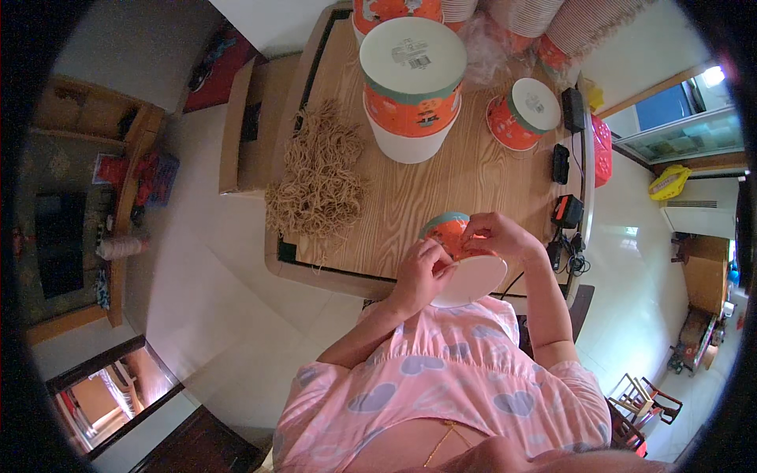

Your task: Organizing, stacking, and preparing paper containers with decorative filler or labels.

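Both hands (461, 256) around orange paper cup (461, 264), fingertips on rim.

A small white printed label (412, 54) is seen on the pale base of the upturned orange paper tub (412, 87) at the frame's top centre.

Pale tiled floor (229, 299), wooden table (441, 189), wooden chair (643, 398).

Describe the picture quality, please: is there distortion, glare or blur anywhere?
In the head view, fisheye distortion bends the wooden table edges toward the dark round rim; glare shines on the pale floor tiles at right and the window is overexposed; the left hand and right hand on the orange paper cup look reasonably sharp; the corners are black.
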`<state>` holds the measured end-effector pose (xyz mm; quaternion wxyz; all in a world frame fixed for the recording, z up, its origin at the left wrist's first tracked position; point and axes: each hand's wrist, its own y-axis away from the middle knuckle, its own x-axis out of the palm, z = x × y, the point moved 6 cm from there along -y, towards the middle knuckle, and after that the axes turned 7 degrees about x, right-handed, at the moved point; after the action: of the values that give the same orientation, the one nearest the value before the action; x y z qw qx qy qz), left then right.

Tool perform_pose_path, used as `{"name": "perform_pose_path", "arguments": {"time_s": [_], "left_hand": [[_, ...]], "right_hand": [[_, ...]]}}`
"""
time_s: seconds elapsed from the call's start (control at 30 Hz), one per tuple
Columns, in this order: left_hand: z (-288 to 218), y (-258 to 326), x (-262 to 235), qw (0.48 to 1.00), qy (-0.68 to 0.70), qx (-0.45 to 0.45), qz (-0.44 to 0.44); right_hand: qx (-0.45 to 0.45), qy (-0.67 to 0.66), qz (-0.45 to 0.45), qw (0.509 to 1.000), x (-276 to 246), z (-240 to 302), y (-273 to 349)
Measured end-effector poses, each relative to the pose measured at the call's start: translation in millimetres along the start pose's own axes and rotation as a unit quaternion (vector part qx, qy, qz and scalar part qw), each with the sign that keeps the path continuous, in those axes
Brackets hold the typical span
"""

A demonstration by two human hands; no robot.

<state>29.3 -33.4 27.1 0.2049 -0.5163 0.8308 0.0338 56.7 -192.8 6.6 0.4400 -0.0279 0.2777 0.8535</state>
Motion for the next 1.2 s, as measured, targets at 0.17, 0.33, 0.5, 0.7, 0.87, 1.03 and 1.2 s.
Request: {"name": "perform_pose_path", "arguments": {"time_s": [0.17, 0.33, 0.5, 0.7, 0.87, 1.03, 1.2], "left_hand": [[2, 0, 0, 1.0, 0.001, 0.005, -0.01], [-1, -2, -1, 1.0, -0.003, 0.016, -0.006], [-5, -5, 1, 0.999, -0.01, 0.037, 0.018], [4, -5, 0, 0.999, 0.009, 0.032, -0.013], [37, -6, 9, 0.98, 0.156, -0.125, -0.011], [34, -17, 10, 0.98, 0.118, -0.16, 0.03], [39, -17, 13, 0.972, 0.118, -0.195, 0.053]], "right_hand": [[0.033, -0.064, 0.006, 0.997, -1, -4, 4], [0.019, -0.102, 0.009, 0.995, -2, -7, 4], [0.078, -0.212, -0.007, 0.974, 11, -14, -2], [0.066, -0.196, -0.033, 0.978, 10, -16, 0], [0.064, -0.167, -0.042, 0.983, 12, -11, 0], [0.042, -0.173, -0.061, 0.982, 10, -10, -1], [0.069, -0.173, -0.065, 0.98, 11, -7, 0]]}}
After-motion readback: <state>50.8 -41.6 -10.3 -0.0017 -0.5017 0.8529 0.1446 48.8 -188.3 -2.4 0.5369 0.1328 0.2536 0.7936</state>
